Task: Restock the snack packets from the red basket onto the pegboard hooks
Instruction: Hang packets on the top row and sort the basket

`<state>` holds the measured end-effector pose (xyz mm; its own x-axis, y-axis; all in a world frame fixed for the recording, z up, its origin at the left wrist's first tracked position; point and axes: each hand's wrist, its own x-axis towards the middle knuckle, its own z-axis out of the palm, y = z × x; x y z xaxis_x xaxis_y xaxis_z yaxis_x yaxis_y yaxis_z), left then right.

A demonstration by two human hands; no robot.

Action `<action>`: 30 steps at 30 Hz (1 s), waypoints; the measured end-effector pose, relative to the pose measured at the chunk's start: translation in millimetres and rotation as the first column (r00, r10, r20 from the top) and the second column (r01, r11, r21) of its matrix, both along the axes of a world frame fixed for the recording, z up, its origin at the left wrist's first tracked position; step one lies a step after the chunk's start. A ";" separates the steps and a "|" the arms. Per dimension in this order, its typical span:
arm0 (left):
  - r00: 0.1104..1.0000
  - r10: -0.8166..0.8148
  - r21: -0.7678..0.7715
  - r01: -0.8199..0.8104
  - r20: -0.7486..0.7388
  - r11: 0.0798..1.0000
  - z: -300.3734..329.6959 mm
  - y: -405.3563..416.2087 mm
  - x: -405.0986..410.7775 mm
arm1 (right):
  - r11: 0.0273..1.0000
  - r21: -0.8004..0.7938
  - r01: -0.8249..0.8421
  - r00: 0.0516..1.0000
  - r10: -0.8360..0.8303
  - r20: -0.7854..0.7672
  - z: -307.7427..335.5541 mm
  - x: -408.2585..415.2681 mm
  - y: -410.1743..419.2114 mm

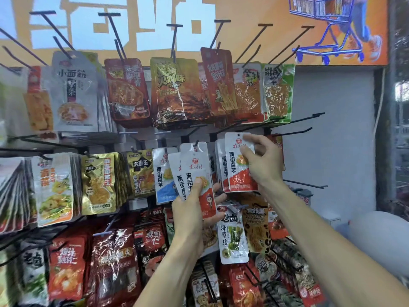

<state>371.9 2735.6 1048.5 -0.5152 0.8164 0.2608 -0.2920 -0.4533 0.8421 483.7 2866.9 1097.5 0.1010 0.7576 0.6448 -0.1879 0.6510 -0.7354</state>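
At the left of the pair, the left hand (190, 209) grips a small fan of white-and-red snack packets (194, 176), thumb across their fronts and fingers (218, 197) curled behind, the stack standing upright with its long axis vertical in front of the middle row of the pegboard. Moving right, the right hand (260, 161) pinches one matching single packet (238, 161) near its top edge between thumb and fingers, also upright, its punched hole at the very top just beside the fingertips. That hole sits just below and a little left of the free tip of the dark hook (254, 127) that juts toward the camera above a hanging group of the same packets (221, 167). The next move seems to turn on this: the hole must rise and line up with the hook's tip, then slide back along its length. The right hand is clearly nearer that hook. The red basket is not in view
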 end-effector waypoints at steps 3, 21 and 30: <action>1.000 -0.004 -0.002 0.004 -0.011 1.000 0.0 -0.5 -0.8 | 0.999 0.029 0.035 0.998 -0.037 0.060 5.1 -0.5 1.7; 1.000 -0.021 0.021 0.021 0.007 1.000 3.2 0.6 2.5 | 0.941 0.103 0.322 0.886 -0.338 0.317 0.5 -12.0 4.1; 0.997 -0.004 -0.051 0.000 -0.078 0.999 0.9 10.0 18.3 | 0.978 -0.106 -0.178 0.973 0.159 -0.166 -9.7 -10.3 -21.5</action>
